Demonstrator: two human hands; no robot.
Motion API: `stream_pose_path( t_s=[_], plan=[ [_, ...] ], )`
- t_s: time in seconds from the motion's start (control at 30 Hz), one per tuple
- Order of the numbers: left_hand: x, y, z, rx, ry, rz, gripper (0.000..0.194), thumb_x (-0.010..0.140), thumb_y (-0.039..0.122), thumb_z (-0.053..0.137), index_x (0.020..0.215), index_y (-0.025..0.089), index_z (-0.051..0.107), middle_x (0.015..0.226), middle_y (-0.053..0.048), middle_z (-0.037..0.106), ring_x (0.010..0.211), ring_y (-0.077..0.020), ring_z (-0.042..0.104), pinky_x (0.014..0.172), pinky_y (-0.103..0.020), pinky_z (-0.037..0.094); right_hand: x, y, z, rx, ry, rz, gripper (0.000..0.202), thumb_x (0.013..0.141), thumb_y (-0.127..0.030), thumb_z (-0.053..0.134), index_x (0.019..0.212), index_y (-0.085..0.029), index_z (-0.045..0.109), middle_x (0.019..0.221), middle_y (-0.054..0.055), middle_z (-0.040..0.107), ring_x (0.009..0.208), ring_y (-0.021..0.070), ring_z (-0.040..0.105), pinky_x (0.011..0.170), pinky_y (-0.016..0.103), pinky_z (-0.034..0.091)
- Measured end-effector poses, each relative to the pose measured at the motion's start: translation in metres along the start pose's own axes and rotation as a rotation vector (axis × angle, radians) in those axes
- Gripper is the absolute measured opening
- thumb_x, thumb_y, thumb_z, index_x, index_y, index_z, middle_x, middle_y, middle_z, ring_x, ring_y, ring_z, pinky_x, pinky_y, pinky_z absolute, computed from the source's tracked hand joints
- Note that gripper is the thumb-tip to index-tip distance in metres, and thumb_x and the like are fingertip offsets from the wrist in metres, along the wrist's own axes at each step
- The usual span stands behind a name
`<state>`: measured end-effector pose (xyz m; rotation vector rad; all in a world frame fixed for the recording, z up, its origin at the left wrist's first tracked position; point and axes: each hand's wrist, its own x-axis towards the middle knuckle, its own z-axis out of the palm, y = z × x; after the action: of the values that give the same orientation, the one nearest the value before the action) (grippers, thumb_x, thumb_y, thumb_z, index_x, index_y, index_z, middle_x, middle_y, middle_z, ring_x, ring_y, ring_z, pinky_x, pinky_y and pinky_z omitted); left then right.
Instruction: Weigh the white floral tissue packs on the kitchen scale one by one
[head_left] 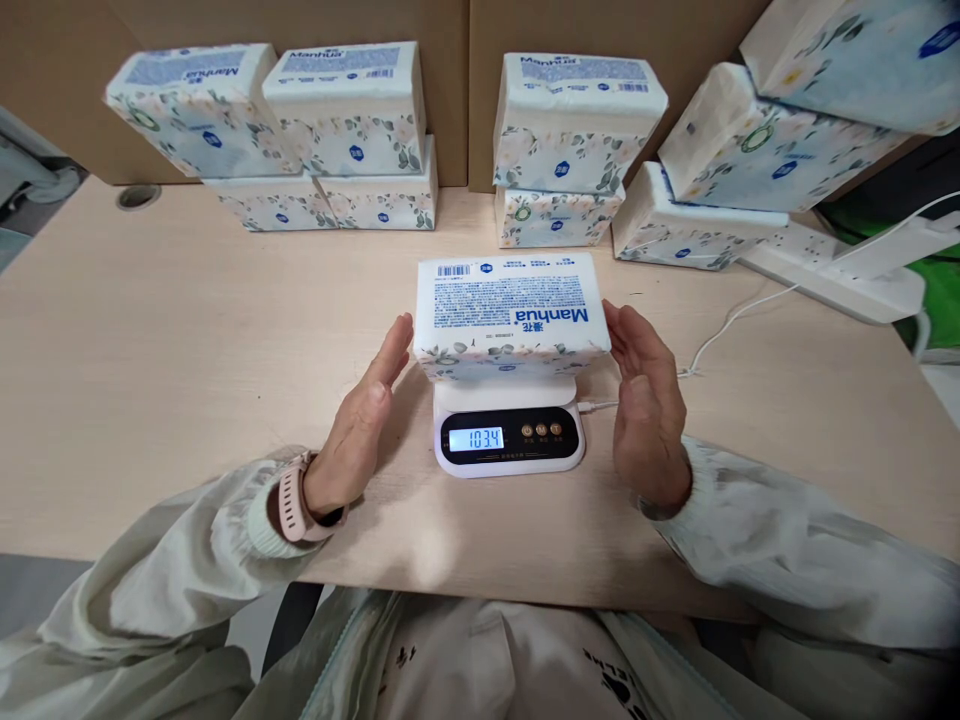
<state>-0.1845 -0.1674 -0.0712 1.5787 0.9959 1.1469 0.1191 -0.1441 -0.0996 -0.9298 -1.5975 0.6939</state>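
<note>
A white floral tissue pack (512, 310) marked "Manhua" lies on top of a small white digital scale (508, 440). The scale's lit display reads 103.4, and its three round buttons sit at the right of the black panel. Just left of the pack is my left hand (360, 425), fingers extended, palm turned inward, holding nothing; a pink watch band circles that wrist. On the pack's other side my right hand (646, 400) is likewise open with nothing in it, its fingertips very near the pack's right end. Whether those fingertips touch it I cannot tell.
Stacked tissue packs (345, 125) stand at the back left, with another stack (574, 130) at back centre and a leaning one (780, 150) at back right. Cardboard (480, 30) rises behind them. A white power strip (832, 270) and a thin cable (709, 345) lie at the right.
</note>
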Motion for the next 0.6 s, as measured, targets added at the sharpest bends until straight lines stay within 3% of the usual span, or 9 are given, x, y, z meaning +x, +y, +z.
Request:
stream_pose_path(
  t_s=[0.23, 0.4, 0.6],
  plan=[
    [-0.0006, -0.0019, 0.0017, -0.016, 0.074, 0.037, 0.058, 0.112, 0.061, 0.044, 0.164, 0.037, 0.05, 0.176, -0.002, 0.04, 0.165, -0.0335, 0.034, 0.139, -0.062, 0.026, 0.0011, -0.0028, 0.0008, 0.013, 0.076, 0.026, 0.046, 0.11, -0.045, 0.048, 0.155, -0.042, 0.056, 0.158, -0.001, 0.063, 0.149, 0.0283, 0.057, 0.129, 0.06, 0.045],
    [-0.0012, -0.0037, 0.0027, -0.056, 0.155, 0.062, 0.044, 0.111, 0.055, 0.053, 0.148, 0.033, 0.064, 0.167, -0.005, 0.053, 0.16, -0.0312, 0.043, 0.136, -0.061, 0.033, 0.0008, -0.0024, 0.0024, -0.033, 0.183, 0.055, 0.04, 0.108, -0.045, 0.05, 0.146, -0.037, 0.063, 0.139, 0.006, 0.069, 0.129, 0.0307, 0.067, 0.114, 0.059, 0.055],
    [0.0041, -0.0054, 0.0022, -0.082, 0.292, 0.046, 0.037, 0.106, 0.055, 0.061, 0.13, 0.028, 0.072, 0.136, -0.009, 0.071, 0.128, -0.029, 0.067, 0.117, -0.052, 0.054, 0.003, -0.0009, 0.0025, -0.102, 0.262, 0.057, 0.034, 0.108, -0.047, 0.048, 0.134, -0.037, 0.067, 0.11, 0.006, 0.067, 0.102, 0.0283, 0.067, 0.091, 0.052, 0.062]
  ],
)
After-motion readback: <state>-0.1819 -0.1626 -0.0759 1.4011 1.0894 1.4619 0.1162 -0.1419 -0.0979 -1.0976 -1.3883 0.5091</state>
